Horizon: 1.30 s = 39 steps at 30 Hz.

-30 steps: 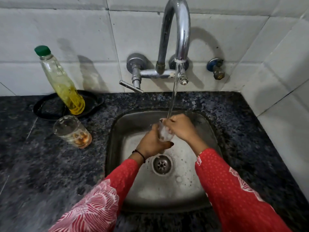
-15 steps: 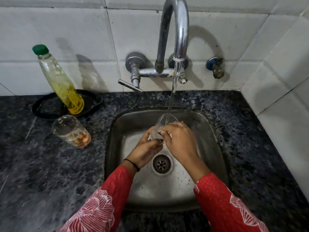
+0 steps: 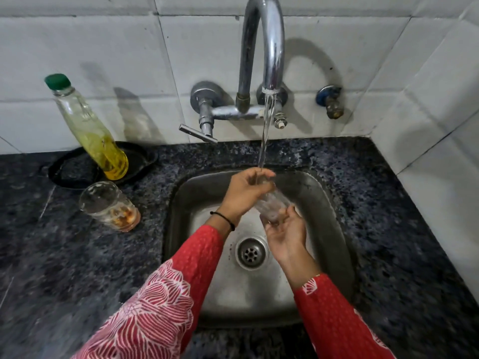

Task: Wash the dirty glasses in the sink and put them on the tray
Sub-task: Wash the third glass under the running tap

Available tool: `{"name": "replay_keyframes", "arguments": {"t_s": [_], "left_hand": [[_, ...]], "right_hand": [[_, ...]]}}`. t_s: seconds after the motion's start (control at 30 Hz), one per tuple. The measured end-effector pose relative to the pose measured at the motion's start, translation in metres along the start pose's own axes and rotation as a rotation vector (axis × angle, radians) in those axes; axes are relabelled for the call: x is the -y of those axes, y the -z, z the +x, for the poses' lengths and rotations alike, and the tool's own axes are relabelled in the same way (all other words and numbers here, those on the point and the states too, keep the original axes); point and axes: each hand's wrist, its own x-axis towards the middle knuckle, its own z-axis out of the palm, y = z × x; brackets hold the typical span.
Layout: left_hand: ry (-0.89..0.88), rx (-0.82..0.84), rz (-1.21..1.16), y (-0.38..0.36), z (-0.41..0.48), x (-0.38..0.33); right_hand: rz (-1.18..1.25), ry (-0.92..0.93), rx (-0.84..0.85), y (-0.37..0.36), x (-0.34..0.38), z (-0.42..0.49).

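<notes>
A clear glass (image 3: pixel 273 204) lies tilted over the steel sink (image 3: pixel 329 229), under the running water from the tap (image 3: pixel 261 47). My left hand (image 3: pixel 245 193) grips its upper end, where the stream lands. My right hand (image 3: pixel 285 234) cups the lower end from below, fingers curled round it. A second glass (image 3: pixel 108 206), dirty with brown dregs at its bottom, stands on the dark counter left of the sink. The black round tray (image 3: pixel 70 169) sits behind that glass, against the wall.
A bottle of yellow liquid with a green cap (image 3: pixel 90 130) stands on the tray. The tap lever (image 3: pixel 198 133) points forward-left. A small valve (image 3: pixel 330 102) sticks out of the tiled wall at right. The drain (image 3: pixel 251 252) is in the sink's middle.
The glass has turned from upright to tilted. My left hand rose to its upper end under the stream, and my right hand dropped beneath its lower end.
</notes>
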Motion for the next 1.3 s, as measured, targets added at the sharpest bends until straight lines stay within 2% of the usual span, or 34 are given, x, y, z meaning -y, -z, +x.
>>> {"name": "replay_keyframes", "arguments": {"t_s": [0.13,0.23,0.4,0.5,0.67,0.8,0.93,1.03,1.1,1.17,1.23,1.3], "left_hand": [[-0.079,0.057,0.125,0.000,-0.010,-0.005],[-0.017,0.151,0.101,0.019,-0.030,-0.002],[0.119,0.382,-0.068,0.035,-0.053,0.015],[0.212,0.331,-0.197,0.036,-0.051,0.018],[0.026,0.098,0.218,0.027,-0.036,0.034],[-0.070,-0.011,0.299,0.025,-0.031,0.053],[-0.071,0.025,0.227,0.022,-0.029,0.057],[0.015,0.079,0.060,0.028,-0.025,0.042],[0.027,-0.082,-0.055,0.037,-0.018,0.027],[-0.098,-0.355,-0.116,0.045,-0.007,0.006],[-0.274,-0.606,-0.030,0.054,0.004,-0.020],[-0.368,-0.778,0.198,0.060,0.014,-0.042]], "right_hand": [[0.013,0.002,-0.026,-0.006,0.005,-0.002],[-0.168,0.039,0.030,-0.011,0.018,0.005],[-0.508,0.149,0.276,-0.042,0.027,0.005],[-0.789,0.306,0.394,-0.060,0.029,-0.002],[-1.440,0.569,0.509,-0.076,0.044,-0.005],[-1.853,0.563,0.632,-0.081,0.049,-0.012],[-2.047,0.516,0.688,-0.077,0.052,-0.024],[-2.120,0.655,0.578,-0.069,0.052,-0.035],[-2.132,0.788,0.522,-0.063,0.050,-0.040],[-2.130,0.843,0.494,-0.060,0.048,-0.043],[-2.097,0.857,0.462,-0.060,0.047,-0.045],[-2.051,0.915,0.428,-0.060,0.045,-0.046]]}}
